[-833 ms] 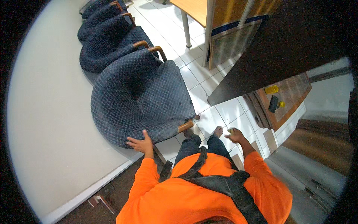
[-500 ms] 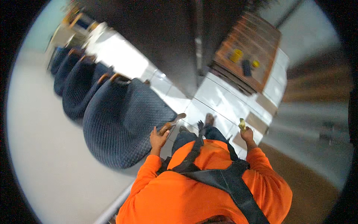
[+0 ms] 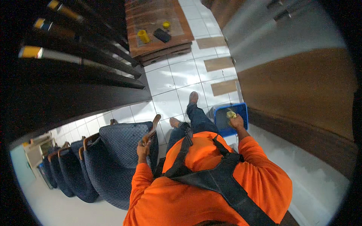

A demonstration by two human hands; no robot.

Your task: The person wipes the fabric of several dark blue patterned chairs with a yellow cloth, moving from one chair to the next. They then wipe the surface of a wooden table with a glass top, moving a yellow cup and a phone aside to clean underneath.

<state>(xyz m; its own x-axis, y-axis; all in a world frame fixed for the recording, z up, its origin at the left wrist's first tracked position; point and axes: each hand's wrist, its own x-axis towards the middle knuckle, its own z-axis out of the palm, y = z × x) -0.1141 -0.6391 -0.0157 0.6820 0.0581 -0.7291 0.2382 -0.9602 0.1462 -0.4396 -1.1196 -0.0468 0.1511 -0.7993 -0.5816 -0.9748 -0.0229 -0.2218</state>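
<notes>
My right hand is closed round a small crumpled yellowish piece, perhaps paper or cloth; its kind is unclear. It is held over the opening of a blue-rimmed bin. Over on the left, my left hand is at the curved wooden armrest of a dark blue padded chair. Its fingers look curled on the wood, though they are small and partly blurred.
More blue chairs line up at the left. Dark slatted furniture rises ahead of them. A wooden table carries a yellow cup, a smaller yellow item and a dark flat object. A brown-and-white wall runs along the right.
My view has turned right and the blue bin has come into sight. The yellowish piece in my right hand is now over the bin. My left hand stays by the armrest.
</notes>
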